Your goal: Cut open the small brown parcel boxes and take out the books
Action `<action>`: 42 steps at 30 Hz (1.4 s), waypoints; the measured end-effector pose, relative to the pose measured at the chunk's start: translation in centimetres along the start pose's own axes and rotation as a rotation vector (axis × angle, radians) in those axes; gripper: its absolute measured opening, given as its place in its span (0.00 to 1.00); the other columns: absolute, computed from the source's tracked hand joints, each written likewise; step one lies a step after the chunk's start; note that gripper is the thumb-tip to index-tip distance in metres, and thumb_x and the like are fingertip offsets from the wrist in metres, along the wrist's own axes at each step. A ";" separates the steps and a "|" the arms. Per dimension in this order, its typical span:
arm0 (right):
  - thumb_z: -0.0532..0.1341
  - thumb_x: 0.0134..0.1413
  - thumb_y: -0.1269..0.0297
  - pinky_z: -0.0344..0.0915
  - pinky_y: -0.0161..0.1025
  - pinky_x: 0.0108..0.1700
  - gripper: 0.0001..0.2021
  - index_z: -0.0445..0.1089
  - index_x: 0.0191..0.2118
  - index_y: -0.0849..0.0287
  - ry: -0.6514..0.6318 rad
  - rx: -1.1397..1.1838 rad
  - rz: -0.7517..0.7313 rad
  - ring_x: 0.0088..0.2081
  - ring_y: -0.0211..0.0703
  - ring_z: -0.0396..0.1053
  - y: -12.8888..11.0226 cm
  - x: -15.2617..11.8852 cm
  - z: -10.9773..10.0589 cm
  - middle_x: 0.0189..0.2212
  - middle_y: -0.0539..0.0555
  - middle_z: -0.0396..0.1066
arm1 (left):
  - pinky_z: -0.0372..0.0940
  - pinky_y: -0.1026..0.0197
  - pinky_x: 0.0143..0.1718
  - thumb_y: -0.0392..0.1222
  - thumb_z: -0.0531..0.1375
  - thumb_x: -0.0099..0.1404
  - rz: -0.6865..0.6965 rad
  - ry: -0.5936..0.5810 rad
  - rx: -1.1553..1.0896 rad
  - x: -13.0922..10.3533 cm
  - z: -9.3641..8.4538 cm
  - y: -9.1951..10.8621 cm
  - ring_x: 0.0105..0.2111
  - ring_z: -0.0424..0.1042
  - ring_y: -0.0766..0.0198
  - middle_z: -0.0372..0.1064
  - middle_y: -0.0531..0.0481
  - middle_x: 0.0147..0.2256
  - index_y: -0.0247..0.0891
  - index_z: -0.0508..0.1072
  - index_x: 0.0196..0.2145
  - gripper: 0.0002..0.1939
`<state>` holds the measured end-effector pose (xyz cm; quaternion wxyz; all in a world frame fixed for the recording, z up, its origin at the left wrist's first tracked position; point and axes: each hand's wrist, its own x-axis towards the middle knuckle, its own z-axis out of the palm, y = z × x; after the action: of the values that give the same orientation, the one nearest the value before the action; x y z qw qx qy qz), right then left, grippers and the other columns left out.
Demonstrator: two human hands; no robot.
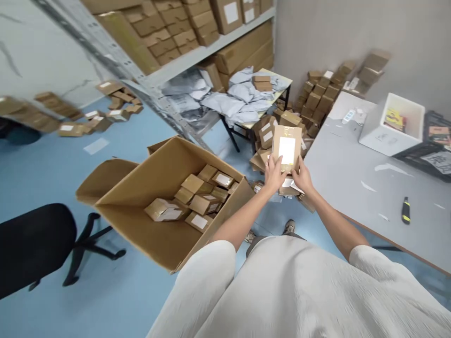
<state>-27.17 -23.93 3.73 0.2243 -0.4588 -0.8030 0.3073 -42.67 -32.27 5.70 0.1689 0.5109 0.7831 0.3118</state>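
Person's got both hands on a small rectangular brown cardboard box point(287, 145), white label facing up, left hand point(275, 174) pinching its lower left side and right hand point(302, 176) pinching the lower right corner. So the box is right in the grip, between the two hands. Left of the grip there's a big open brown cardboard carton point(141, 183) with smaller boxes point(202, 203) inside; right of it, a pale grey tabletop point(352, 159) carrying a black-and-yellow cutter point(406, 210).
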 end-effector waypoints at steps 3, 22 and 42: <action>0.54 0.66 0.61 0.69 0.64 0.66 0.42 0.45 0.83 0.59 0.020 0.010 0.074 0.64 0.67 0.72 5.2 -1.2 -3.7 0.71 0.66 0.69 | 0.55 0.35 0.76 0.44 0.70 0.68 0.019 -0.087 -0.009 1.0 5.6 3.8 0.78 0.48 0.35 0.46 0.39 0.78 0.50 0.64 0.74 0.40; 0.55 0.68 0.56 0.70 0.59 0.62 0.33 0.60 0.76 0.55 0.077 -0.101 0.304 0.60 0.63 0.70 20.8 -4.8 -11.5 0.62 0.67 0.71 | 0.61 0.36 0.72 0.46 0.68 0.68 0.136 -0.472 0.021 6.2 21.4 13.0 0.76 0.55 0.36 0.50 0.39 0.79 0.45 0.67 0.73 0.37; 0.57 0.67 0.62 0.59 0.70 0.68 0.24 0.75 0.65 0.56 -0.102 -0.258 -0.047 0.71 0.72 0.57 6.3 0.9 -1.5 0.74 0.68 0.60 | 0.58 0.38 0.75 0.42 0.62 0.75 0.024 -0.210 0.020 1.7 8.1 1.0 0.76 0.57 0.44 0.56 0.38 0.76 0.45 0.71 0.69 0.27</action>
<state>-22.84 -20.24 0.45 0.1294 -0.4484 -0.8568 0.2190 -38.00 -27.86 0.42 0.2410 0.5517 0.7580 0.2507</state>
